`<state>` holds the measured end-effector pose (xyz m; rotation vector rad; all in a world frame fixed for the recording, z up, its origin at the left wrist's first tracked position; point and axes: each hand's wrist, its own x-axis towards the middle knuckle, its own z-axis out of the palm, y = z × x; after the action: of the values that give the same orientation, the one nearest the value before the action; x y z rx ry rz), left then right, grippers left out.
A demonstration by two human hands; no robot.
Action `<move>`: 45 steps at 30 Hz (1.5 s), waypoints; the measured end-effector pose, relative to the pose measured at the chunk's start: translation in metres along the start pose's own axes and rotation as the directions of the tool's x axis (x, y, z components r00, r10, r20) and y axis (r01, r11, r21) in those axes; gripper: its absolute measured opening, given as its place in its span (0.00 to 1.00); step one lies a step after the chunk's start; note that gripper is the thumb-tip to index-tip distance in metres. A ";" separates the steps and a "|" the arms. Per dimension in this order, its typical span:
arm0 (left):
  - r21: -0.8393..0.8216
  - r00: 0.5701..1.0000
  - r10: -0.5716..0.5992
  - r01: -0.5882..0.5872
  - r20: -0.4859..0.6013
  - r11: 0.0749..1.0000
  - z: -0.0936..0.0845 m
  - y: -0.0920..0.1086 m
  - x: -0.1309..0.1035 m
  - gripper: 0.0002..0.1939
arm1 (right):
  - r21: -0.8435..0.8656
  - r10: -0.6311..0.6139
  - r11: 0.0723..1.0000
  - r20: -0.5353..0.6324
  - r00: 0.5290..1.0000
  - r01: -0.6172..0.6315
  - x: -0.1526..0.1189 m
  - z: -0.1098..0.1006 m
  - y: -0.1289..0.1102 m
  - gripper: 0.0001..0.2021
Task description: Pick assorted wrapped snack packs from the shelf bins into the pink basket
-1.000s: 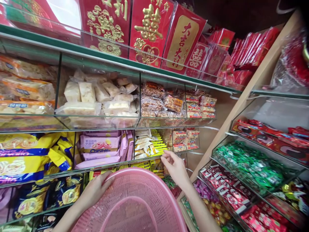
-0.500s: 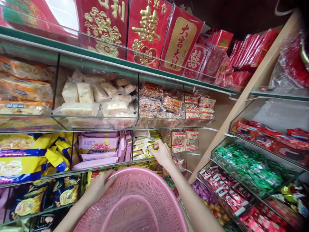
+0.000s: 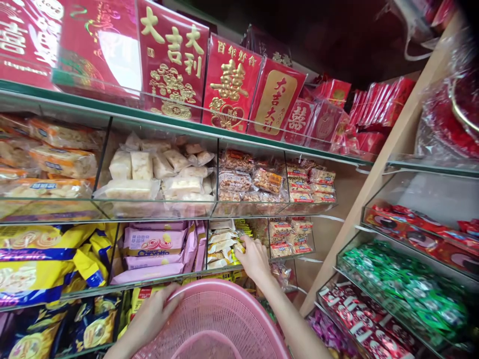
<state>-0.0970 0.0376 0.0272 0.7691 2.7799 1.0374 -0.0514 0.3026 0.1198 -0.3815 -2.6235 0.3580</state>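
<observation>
A pink plastic basket with mesh walls is in front of me at the bottom. My left hand is closed on its left rim, thumb lying along the edge. My right hand reaches over the basket into a shelf compartment, thumb and fingers pinched at a small yellow snack packet. Beside those fingertips lies a pile of white-and-gold packets. Yellow-green packets stand behind them. My fingers partly hide what they hold.
Purple cookie packs and yellow-blue packs fill compartments to the left. Above are nut bars, pale wrapped blocks and red envelopes. A wooden post separates the right shelves, which hold green-wrapped sweets.
The view has tilted up, so shelves and basket appear lower. My right hand stays in the same compartment, its fingers more curled around the packets. My left hand keeps its hold on the basket.
</observation>
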 end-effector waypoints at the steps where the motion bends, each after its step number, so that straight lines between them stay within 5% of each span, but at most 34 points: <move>1: 0.001 1.000 -0.001 0.001 0.003 1.000 0.000 0.000 0.000 0.19 | -0.008 -0.001 1.000 -0.005 1.000 0.001 -0.001 0.000 0.000 0.14; 24: 0.046 0.997 0.022 -0.026 0.075 0.999 -0.006 0.029 0.000 0.19 | 0.059 -0.142 0.986 -0.171 0.975 0.154 -0.056 -0.043 0.035 0.15; 29: 0.083 0.995 0.008 -0.016 0.097 0.996 -0.003 0.038 -0.002 0.18 | 0.252 -0.281 0.928 -0.014 0.960 0.275 -0.087 -0.052 0.024 0.14; 32: 0.079 0.994 0.024 -0.033 0.108 0.996 0.001 0.041 -0.004 0.18 | 0.370 -0.431 0.868 0.227 0.873 0.332 -0.104 -0.028 0.013 0.13; 37: 0.101 0.993 0.017 -0.029 0.118 0.994 0.005 0.043 -0.007 0.19 | 0.410 -0.642 0.766 0.459 0.614 0.495 -0.118 0.030 0.002 0.13; 45: 0.130 0.992 0.009 -0.025 0.123 0.991 0.004 0.046 -0.013 0.17 | 0.255 -0.755 0.626 0.436 0.490 0.737 -0.119 0.072 -0.008 0.09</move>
<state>-0.0647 0.0633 0.0522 0.8423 2.7628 0.7866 0.0147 0.2429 0.0125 1.0331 -2.9410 0.2029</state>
